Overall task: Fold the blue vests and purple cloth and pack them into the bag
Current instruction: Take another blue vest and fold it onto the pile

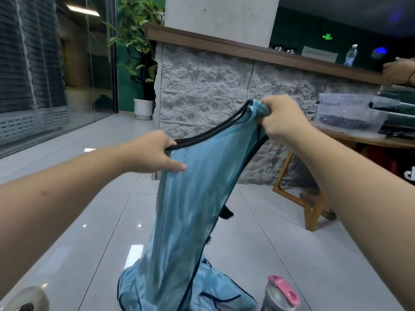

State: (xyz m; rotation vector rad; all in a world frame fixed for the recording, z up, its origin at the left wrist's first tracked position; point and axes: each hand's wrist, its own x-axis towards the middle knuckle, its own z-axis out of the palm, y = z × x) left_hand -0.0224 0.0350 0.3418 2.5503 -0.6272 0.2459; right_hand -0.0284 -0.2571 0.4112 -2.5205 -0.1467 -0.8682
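Note:
A shiny light-blue vest (190, 198) with dark trim hangs in the air between my hands, its lower end trailing onto the tiled floor. My left hand (155, 152) pinches its black-edged top at the left, thumb lying over the cloth. My right hand (278, 118) grips the bunched upper corner, higher and further right. More blue vest cloth (215, 288) lies crumpled on the floor under it. No purple cloth or bag shows.
A bottle with a pink lid (280, 295) stands on the floor at the bottom right. A wooden table (350, 138) with a clear plastic box (352, 115) is at the right. A stone-faced counter (224, 86) stands ahead, a potted plant (140, 63) to its left. Another person's hand (398, 71) rests on the counter.

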